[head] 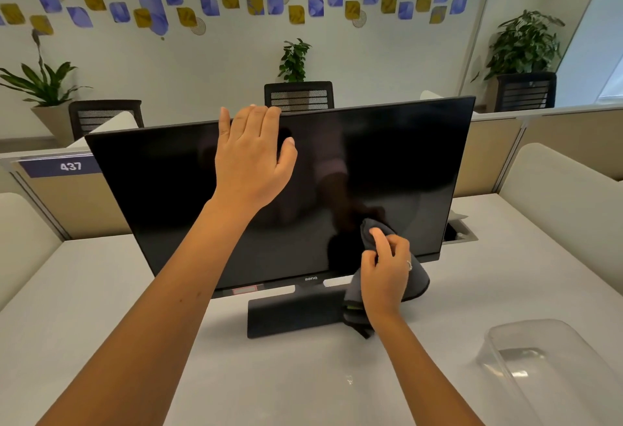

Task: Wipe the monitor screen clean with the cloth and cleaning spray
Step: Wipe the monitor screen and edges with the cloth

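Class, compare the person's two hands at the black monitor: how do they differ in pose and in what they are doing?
The left hand is open, fingers over the top edge of the black flat-screen monitor; the right hand is closed around a dark grey cloth. The left sits high, the right low near the bottom bezel. Only the right wears a ring. Both are bare and at the screen.

Clear plastic container [553, 368] cut off at the frame's right and bottom edges; left hand [251, 155] and grey cloth [387, 277] cover parts of the monitor [168, 189]
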The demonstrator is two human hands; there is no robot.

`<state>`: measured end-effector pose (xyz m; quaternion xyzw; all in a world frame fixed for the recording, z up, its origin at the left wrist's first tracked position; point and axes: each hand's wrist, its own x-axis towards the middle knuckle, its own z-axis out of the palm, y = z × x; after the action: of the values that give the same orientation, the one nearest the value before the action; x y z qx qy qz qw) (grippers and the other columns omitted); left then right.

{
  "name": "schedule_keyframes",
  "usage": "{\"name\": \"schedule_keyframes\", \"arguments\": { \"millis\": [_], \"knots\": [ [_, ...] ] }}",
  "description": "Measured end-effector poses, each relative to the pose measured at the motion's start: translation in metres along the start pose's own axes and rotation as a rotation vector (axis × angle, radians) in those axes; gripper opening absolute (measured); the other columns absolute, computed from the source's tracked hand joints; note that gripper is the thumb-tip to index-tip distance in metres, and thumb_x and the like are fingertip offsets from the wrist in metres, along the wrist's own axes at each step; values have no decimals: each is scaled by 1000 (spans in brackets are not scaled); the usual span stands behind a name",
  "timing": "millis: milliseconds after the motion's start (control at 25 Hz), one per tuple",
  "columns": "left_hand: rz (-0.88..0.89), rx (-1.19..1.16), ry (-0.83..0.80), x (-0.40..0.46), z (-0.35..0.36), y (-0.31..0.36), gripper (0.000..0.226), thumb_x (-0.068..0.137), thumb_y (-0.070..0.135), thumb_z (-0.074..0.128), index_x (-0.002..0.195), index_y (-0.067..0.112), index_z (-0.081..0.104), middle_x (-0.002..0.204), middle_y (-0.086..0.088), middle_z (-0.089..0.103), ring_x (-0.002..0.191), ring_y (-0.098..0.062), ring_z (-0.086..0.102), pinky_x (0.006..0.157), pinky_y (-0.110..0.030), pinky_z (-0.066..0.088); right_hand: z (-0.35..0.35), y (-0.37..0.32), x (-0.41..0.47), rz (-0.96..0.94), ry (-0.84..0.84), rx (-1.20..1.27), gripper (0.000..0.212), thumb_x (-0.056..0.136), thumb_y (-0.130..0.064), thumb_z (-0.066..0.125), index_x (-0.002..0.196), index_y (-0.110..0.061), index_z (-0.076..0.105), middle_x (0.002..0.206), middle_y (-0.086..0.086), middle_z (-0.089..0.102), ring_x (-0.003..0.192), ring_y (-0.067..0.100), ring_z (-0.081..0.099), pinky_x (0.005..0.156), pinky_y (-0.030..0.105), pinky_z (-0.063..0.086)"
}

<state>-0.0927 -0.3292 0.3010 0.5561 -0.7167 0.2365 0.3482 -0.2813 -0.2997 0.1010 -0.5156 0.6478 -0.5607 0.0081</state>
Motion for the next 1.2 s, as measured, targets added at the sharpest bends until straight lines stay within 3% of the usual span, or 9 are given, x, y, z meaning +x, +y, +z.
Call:
{"name": "schedule_keyframes", "arguments": {
  "millis": [80, 280, 400, 560, 720, 920, 1040, 1200],
  "knots": [
    [-2, -1, 0, 0, -1, 0, 47, 89, 36, 37, 127, 10, 47, 128, -8, 54, 128, -25, 40, 116, -46, 5, 4, 8, -14, 10, -59, -36, 28, 85, -3, 62, 113, -6, 64, 107, 15, 58, 92, 26, 57, 71, 27, 54],
    [-12, 13, -1, -1, 0, 1, 47, 87, 34, 40, 127, 10, 47, 127, -8, 54, 125, -26, 42, 116, -48, 8, 22, -12, -41, -54, -200, -53, 23, 85, -16, 66, 107, -11, 68, 104, 9, 63, 87, 11, 52, 65, 4, 39],
    [-18, 23, -2, -1, 0, 1, 47, 87, 34, 39, 127, 11, 47, 126, -8, 54, 125, -26, 42, 116, -47, 7, 28, -41, -38, -171, -236, 10, 23, 86, -19, 65, 108, -13, 68, 103, 5, 64, 89, 8, 53, 69, 10, 50],
    [-18, 13, 5, -1, 0, 1, 47, 86, 31, 39, 127, 11, 47, 126, -8, 54, 124, -26, 42, 116, -46, 7, 24, -67, -13, -392, -135, -9, 29, 81, -9, 70, 109, -10, 69, 101, 12, 66, 87, 22, 61, 64, 22, 55],
    [-29, -5, 4, -1, 2, 2, 46, 85, 29, 40, 126, 10, 47, 125, -8, 54, 124, -27, 41, 116, -48, 6, 6, -61, 20, -273, -34, 30, 31, 86, -6, 62, 117, -8, 64, 106, 13, 60, 89, 24, 59, 60, 28, 55],
    [-42, -6, -12, 1, 1, 4, 46, 86, 31, 38, 126, 10, 46, 125, -9, 53, 124, -28, 40, 116, -49, 5, -11, -28, 29, -46, 59, 14, 30, 88, -4, 58, 118, -5, 62, 107, 15, 58, 90, 25, 58, 67, 29, 55],
    [-37, -6, -26, 0, -1, 3, 47, 86, 32, 38, 126, 10, 45, 126, -9, 52, 125, -29, 39, 116, -49, 4, -11, -9, 10, -12, -9, -51, 26, 86, -3, 61, 111, -4, 65, 108, 17, 60, 93, 29, 59, 68, 29, 55],
    [-41, -16, -30, 0, -2, 4, 47, 86, 33, 37, 126, 11, 45, 126, -9, 52, 126, -28, 39, 116, -48, 3, -6, 7, -11, -19, -173, -134, 17, 84, -9, 67, 100, -6, 69, 101, 11, 62, 91, 25, 59, 64, 12, 44]
  ]
}}
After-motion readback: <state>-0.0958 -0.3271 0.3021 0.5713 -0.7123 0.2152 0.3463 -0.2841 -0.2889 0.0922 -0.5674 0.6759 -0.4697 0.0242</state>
